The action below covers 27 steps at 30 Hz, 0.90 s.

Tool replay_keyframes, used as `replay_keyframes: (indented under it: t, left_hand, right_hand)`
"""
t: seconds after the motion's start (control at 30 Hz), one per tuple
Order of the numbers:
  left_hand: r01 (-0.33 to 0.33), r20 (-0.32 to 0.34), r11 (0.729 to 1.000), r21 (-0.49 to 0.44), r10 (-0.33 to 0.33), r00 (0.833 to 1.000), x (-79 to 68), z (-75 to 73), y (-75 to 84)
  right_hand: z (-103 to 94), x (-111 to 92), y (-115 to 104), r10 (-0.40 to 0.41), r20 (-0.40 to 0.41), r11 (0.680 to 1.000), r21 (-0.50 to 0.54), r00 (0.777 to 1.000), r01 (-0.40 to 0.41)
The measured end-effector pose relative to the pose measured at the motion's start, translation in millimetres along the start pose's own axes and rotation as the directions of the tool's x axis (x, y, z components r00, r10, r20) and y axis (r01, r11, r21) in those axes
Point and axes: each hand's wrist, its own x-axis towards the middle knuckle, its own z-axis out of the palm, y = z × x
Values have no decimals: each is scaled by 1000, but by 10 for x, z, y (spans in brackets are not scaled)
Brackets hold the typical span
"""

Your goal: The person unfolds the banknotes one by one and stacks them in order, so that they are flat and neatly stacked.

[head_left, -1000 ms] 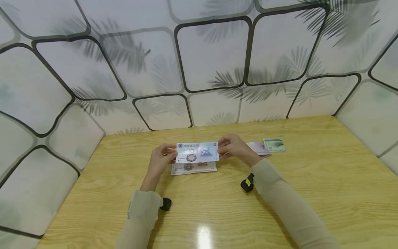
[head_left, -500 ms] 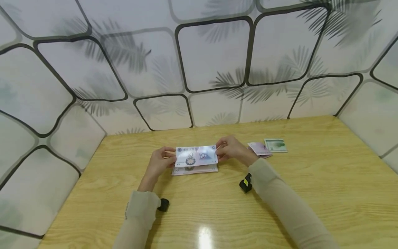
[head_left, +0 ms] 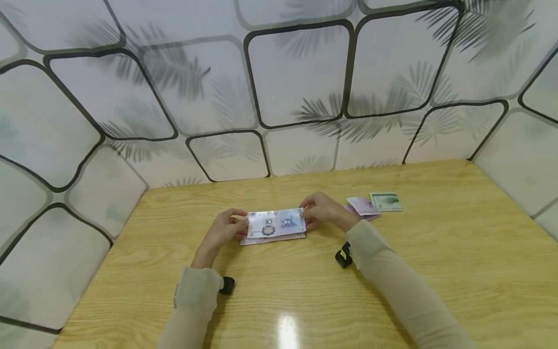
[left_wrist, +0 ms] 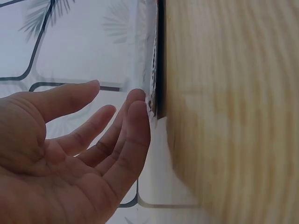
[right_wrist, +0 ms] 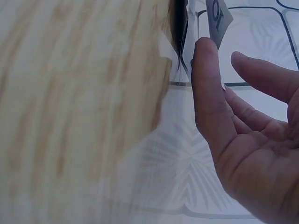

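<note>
In the head view a ten-yuan-style practice banknote [head_left: 277, 223] lies over a pinkish banknote [head_left: 279, 238], whose lower edge shows below it. My left hand [head_left: 222, 231] is at their left ends; in the left wrist view its fingertips [left_wrist: 138, 107] touch the note edges [left_wrist: 152, 60] while the thumb stands apart. At the right ends is my right hand [head_left: 323, 212]. The right wrist view shows the top note's raised corner [right_wrist: 220, 21] against one straight fingertip [right_wrist: 205, 51], its thumb apart from the paper.
To the right lie a folded purple banknote [head_left: 364, 207] and a green banknote [head_left: 385, 201] on the wooden table [head_left: 279, 281]. A patterned cloth wall [head_left: 301, 77] rises along the table's back edge. Dark wrist cameras [head_left: 344, 256] hang under both sleeves.
Both hands have lowered the ten-yuan note toward me, so it covers more of the pinkish note beneath. The notes on the right stay where they were.
</note>
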Motion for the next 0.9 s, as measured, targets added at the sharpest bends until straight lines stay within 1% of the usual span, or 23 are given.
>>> replay_keyframes:
  t: [0.13,0.27,0.37,0.53,0.67,0.9]
  left_hand:
    - [30,-39,999,13,-29,999,-33,-21,-13]
    - [62,-58,998,19,-61,996,-57,-58,-19]
    - [68,-36,998,5,-68,997,-45,-65,12]
    - [73,-10,997,-22,-73,997,-17,-7,70]
    - [75,-5,997,-31,-75,997,22,11,54]
    - [77,-1,995,-57,-77,997,50,41,58]
  right_hand:
    - [-9,-5,26,17,-7,1000,6,1000,-17]
    - [-56,-15,38,35,-36,999,-12,999,-35]
    - [-95,-28,19,42,-45,999,-18,998,-43]
    - [-53,0,-1,42,-33,999,-9,999,-42]
    - [-55,0,19,31,-21,1000,-1,999,-31]
    - [-119,-30,42,17,-33,1000,12,999,-17]
